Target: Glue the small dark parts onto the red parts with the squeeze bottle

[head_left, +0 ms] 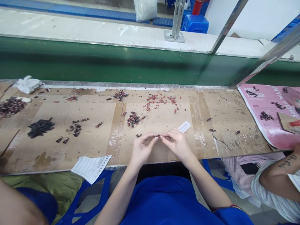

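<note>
My left hand (143, 147) and my right hand (175, 142) meet above the front of the cardboard-covered table (93, 143). Thumb and forefinger of each are pinched on one tiny dark part (159, 136) between them. Beyond my hands lies a pile of black and red parts (133, 120), with scattered red parts (152, 97) farther back. A clear plastic piece (184, 127) rests just past my right hand. Another dark-and-red cluster (121, 95) sits near the back edge.
To the left are a black pile (41, 127), a dark-red heap (11, 107), a white cloth (28, 84) and a paper slip (91, 167) over the front edge. A pink sheet (269, 115) and another person's arm (278, 175) are at right. A green belt (105, 64) runs behind.
</note>
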Motion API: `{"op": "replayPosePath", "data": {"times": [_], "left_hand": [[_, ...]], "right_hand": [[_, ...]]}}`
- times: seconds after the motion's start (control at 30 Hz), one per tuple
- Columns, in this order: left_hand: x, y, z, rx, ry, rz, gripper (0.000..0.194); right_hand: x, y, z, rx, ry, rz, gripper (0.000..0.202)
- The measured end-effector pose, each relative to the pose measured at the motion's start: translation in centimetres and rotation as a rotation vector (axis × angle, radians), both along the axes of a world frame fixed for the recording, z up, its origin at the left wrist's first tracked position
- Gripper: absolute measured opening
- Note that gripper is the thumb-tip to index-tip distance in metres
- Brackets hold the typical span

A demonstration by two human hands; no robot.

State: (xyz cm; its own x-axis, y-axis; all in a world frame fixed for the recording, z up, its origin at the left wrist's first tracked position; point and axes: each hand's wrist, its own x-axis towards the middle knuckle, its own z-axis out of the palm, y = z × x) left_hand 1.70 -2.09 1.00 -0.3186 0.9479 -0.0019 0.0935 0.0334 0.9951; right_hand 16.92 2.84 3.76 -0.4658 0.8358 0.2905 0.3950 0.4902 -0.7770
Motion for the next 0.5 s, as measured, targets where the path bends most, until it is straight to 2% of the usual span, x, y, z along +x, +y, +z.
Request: {"op": "replayPosePath", "data": {"times": [0.2, 0.27, 0.33, 0.43, 0.5], "left_hand": [[0.4, 0.1, -0.4, -0.008, 0.029, -0.023, 0.017], [0.0, 0.3, -0.4, -0.013, 0.044, -0.028, 0.018], [-1.1, 0.8, -0.4, -0.014, 0.094, 0.007, 0.02], [-3.8, 2.0, -0.7, 0.002, 0.287, 0.136, 0.021], [-5.6, 3.1, -0.8, -0.009, 0.477, 0.209, 0.021]], "right_hand": [[-0.2, 0.1, -0.6, -0.068, -0.025, -0.017, 0.012], [0.2, 0.2, -0.6, -0.11, -0.032, -0.069, 0.011], [1.1, 0.3, -0.4, -0.139, -0.049, -0.236, 0.021], [3.0, 0.9, 0.0, -0.183, -0.173, -0.627, 0.043], [3.9, 1.5, 0.3, -0.247, -0.328, -0.756, 0.056]]}}
